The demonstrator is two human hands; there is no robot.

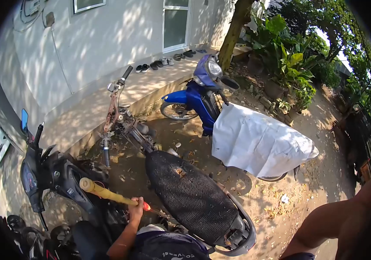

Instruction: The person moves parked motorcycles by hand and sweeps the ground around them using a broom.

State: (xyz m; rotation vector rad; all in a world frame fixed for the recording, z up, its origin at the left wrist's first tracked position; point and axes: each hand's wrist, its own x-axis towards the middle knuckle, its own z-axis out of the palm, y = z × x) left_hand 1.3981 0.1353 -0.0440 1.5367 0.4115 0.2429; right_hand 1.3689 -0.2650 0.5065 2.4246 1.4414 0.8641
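Observation:
My left hand (136,210) is closed round a long yellow stick (107,193) that is thicker and rounded at its far left end. A red piece (147,207) shows just right of my fist. What lies beyond that red piece is too small to make out. The stick is held slantwise beside a stripped motorbike with a black mesh-covered seat (190,195), torn in one spot. Rusty handlebars (115,108) stand at that bike's front, without body panels. My bare right arm (324,225) enters at the lower right, but its hand is outside the picture.
A black scooter (59,173) stands close on the left. Behind, a blue motorbike (200,102) carries a silver-white cover (259,141). Several pairs of shoes (157,64) line the wall's ledge. A tree trunk (233,32) and plants (285,56) are at the back right.

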